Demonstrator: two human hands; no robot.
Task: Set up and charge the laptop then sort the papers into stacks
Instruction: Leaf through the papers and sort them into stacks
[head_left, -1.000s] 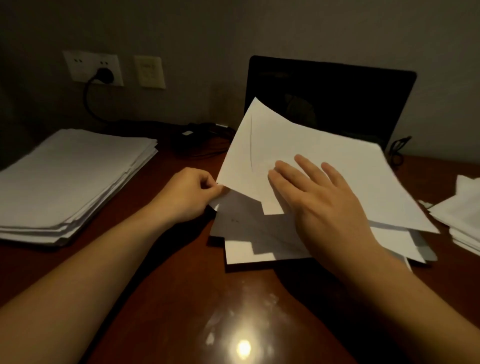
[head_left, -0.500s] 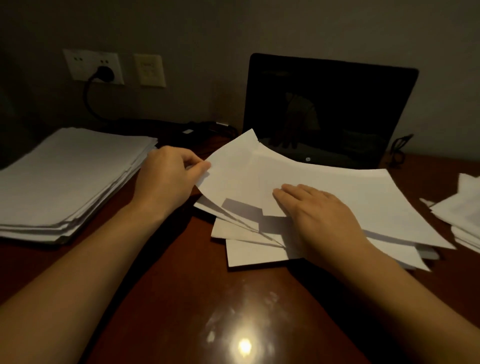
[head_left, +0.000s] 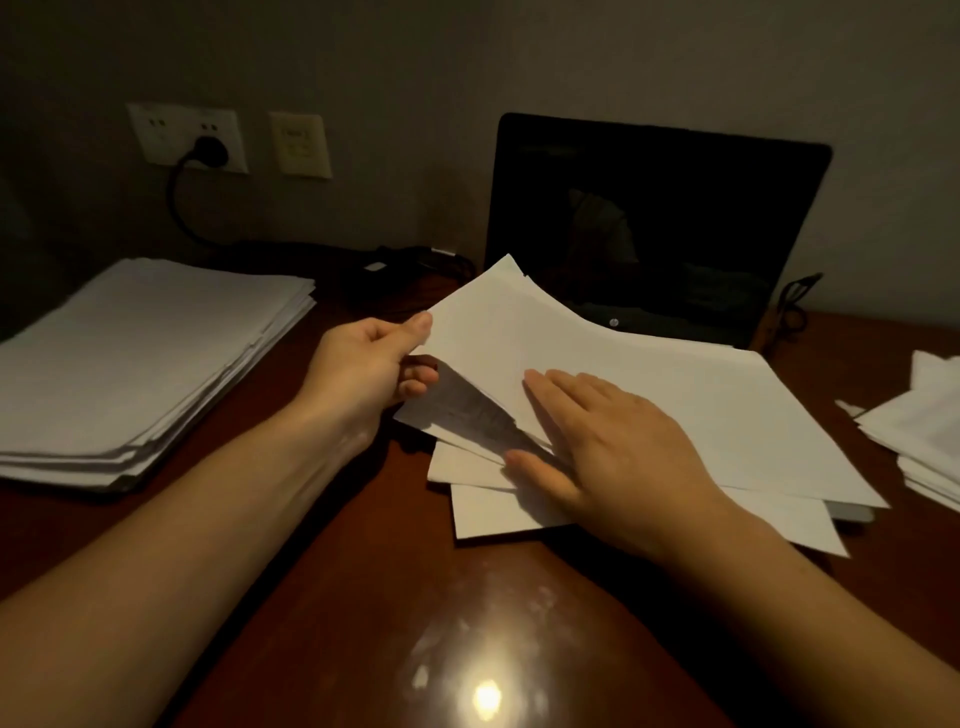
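A loose pile of white papers (head_left: 493, 512) lies in the middle of the dark wooden desk, in front of an open laptop (head_left: 660, 228) whose screen is dark. My left hand (head_left: 371, 366) pinches the left edge of the top white sheets (head_left: 675, 400) and lifts that side off the pile. My right hand (head_left: 618, 447) lies flat with straight fingers on the sheets, its thumb on the papers below. A tall, neat stack of papers (head_left: 140, 364) sits at the left. A smaller stack (head_left: 930, 436) lies at the right edge.
A black plug (head_left: 210, 150) sits in the white wall socket, and its cable runs down to the desk behind the left stack. Another cable (head_left: 795, 301) hangs at the laptop's right side. A lamp's reflection (head_left: 485, 696) glares on the near desk surface.
The lifted sheets came down from a steep tilt to a low angle over the pile. My left hand moved up and left along their edge. My right hand slid lower on the papers.
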